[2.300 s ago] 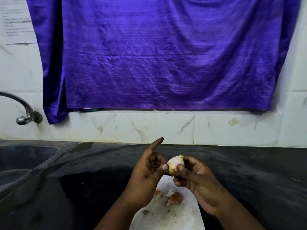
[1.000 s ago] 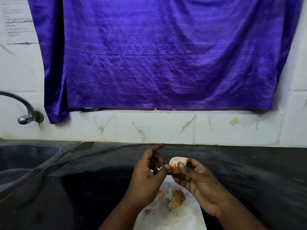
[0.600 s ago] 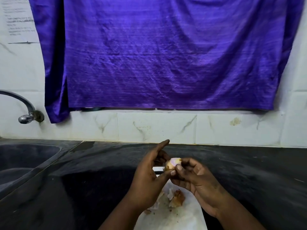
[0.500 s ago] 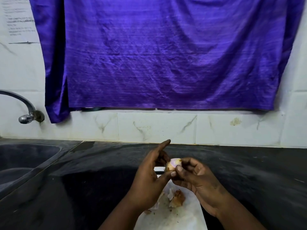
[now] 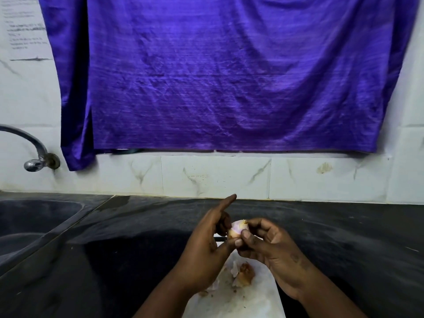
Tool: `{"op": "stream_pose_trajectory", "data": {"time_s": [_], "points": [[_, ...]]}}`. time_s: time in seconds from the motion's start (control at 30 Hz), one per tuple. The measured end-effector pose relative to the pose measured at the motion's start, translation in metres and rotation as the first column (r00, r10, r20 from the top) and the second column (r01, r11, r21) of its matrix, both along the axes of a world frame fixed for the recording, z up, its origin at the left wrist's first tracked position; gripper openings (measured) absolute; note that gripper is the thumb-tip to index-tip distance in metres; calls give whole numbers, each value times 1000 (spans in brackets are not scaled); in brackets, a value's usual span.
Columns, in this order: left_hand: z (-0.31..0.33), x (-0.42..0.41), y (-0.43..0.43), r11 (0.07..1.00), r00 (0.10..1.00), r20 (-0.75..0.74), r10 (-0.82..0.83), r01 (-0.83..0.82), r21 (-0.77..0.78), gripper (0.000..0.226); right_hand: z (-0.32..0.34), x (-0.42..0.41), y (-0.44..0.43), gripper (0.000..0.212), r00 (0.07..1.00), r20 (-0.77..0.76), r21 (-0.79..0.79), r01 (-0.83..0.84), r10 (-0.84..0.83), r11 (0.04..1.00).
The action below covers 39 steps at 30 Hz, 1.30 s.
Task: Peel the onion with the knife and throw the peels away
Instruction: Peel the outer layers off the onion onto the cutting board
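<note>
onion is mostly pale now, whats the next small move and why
Probably pull the last brown bit of skin off the onion and drop it with the peels on the white board. Both the left hand and the right hand pinch the onion above the board, and an orange-brown patch shows at its top edge. The knife is barely visible.

Small pale onion [image 5: 236, 229], mostly peeled, held above white board [image 5: 247, 301], brown peels [image 5: 244, 273] lying on it

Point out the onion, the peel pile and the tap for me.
onion [image 5: 236, 230], head view, bare pale flesh between the fingers.
peel pile [image 5: 245, 273], head view, brown scrap on the white board.
tap [image 5: 34, 164], head view, its chrome spout tip.
</note>
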<state>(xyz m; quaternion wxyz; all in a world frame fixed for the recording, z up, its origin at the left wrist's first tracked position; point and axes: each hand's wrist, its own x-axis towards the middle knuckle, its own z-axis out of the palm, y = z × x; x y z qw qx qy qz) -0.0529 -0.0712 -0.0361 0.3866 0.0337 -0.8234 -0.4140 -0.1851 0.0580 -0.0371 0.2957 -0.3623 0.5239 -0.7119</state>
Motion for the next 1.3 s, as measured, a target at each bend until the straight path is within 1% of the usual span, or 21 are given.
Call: {"op": "stream_pose_trajectory", "data": {"time_s": [0.2, 0.3, 0.43, 0.53, 0.63, 0.8, 0.97, 1.03, 1.13, 1.2, 1.3], "points": [[2, 2, 3, 1000, 999, -26, 26, -25, 10, 82, -1, -1, -2, 30, 1000, 19, -13, 2, -1, 1000], [5, 4, 5, 998, 997, -44, 59, -58, 36, 84, -2, -1, -2, 30, 999, 46, -27, 2, -1, 1000], [8, 4, 7, 994, 997, -63, 45, -39, 99, 80, 1, -1, 0, 33, 999, 52, -23, 10, -9, 1000], [7, 2, 7, 992, 992, -100, 73, -62, 114, 78, 3, 1, 1, 35, 999, 48, -21, 17, -16, 1000], [6, 1, 6, 990, 988, -125, 87, -71, 122, 78, 4, 3, 1, 28, 1000, 2, 0, 10, -10, 1000], [7, 0, 4, 987, 991, -121, 49, -29, 156, 77, 6, 4, 3, 26, 1000, -10, -5, -1, 0, 1000], [6, -1, 1, 981, 994, -111, -4, 26, 190, 76, 5, 5, 1, 29, 999, 11, -38, -44, 45, 998], [5, -1, 0, 980, 994, -105, -11, 31, 197, 76, 5, 5, 0, 30, 999, 11, -43, -31, 31, 999], [4, 0, 6, 979, 996, -68, -63, 75, 191, 74, 4, 1, -2, 35, 996, 89, -77, 29, -22, 997], [3, -1, 10, 980, 996, -28, -87, 91, 175, 73, 4, -3, -2, 33, 987, 151, -103, 71, -55, 992], [2, -1, 7, 981, 996, 16, -82, 78, 176, 76, 7, -6, -2, 33, 972, 235, -154, 68, -30, 986]]}}
